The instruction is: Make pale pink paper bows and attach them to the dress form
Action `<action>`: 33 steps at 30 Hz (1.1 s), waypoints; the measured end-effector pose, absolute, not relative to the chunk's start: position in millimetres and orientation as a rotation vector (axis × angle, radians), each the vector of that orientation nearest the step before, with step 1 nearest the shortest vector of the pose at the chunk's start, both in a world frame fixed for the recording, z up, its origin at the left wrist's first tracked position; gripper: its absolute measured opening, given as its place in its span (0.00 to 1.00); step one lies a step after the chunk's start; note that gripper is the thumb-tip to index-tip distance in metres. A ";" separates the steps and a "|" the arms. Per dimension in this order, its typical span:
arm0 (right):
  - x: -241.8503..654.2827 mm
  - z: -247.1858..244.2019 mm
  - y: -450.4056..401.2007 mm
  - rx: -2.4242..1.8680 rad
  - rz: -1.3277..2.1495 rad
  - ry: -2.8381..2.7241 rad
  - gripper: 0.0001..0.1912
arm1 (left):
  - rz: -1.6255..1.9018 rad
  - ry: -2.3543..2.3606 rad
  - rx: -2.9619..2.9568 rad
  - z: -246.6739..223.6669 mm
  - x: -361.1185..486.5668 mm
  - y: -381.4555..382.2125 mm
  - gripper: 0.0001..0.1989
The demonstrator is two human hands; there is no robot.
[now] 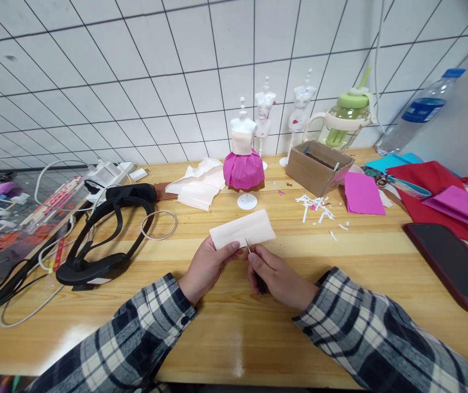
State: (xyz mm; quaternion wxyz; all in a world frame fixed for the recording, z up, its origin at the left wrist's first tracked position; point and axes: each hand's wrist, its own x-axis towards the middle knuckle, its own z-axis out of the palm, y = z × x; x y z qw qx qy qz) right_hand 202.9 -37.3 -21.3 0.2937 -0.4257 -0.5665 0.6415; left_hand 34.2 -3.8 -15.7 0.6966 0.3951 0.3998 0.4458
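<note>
Work at a light wooden counter (pixel 217 333) set against a wall of white tiles (pixel 135 71) with dark joints. The counter's glossy, grained top reflects light near its front edge. At its centre, the left hand (pixel 203 267) pinches a pale folded strip (pixel 236 229) near its lower left part, thumb on top, holding it just above the wood. The right hand (pixel 272 273) grasps a small dark-handled tool (pixel 249 250), whose thin metal tip lies at the strip's lower edge. Beyond the strip stands a dress form (pixel 244 136) with a pale bodice and a magenta skirt; two white forms (pixel 264 112) stand behind it, near the wall. Left of these lies a crumpled pale sheet (pixel 201 183), and farther left a black headset (pixel 113 267) among cables. To the right, white scraps (pixel 313 206) are scattered before a cardboard box (pixel 311 172); a green-lidded jug (pixel 350 117) stands behind the box, and a clear bottle (pixel 420 112) occupies the corner. Magenta and red pieces (pixel 426 188) lie beyond a dark phone (pixel 455 267) at the right.
</note>
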 end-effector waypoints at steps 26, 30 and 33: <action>215.7 -18.1 -33.6 -1.097 1.635 -1.444 0.24 | 1.014 0.807 0.700 -15.7 5.8 12.8 0.16; 217.1 -20.0 -33.5 -1.115 1.613 -1.497 0.25 | 0.886 0.829 0.769 -17.0 -1.2 16.7 0.19; 217.3 -19.5 -33.7 -1.137 1.589 -1.519 0.25 | 0.850 0.805 0.803 -14.5 -3.0 15.6 0.20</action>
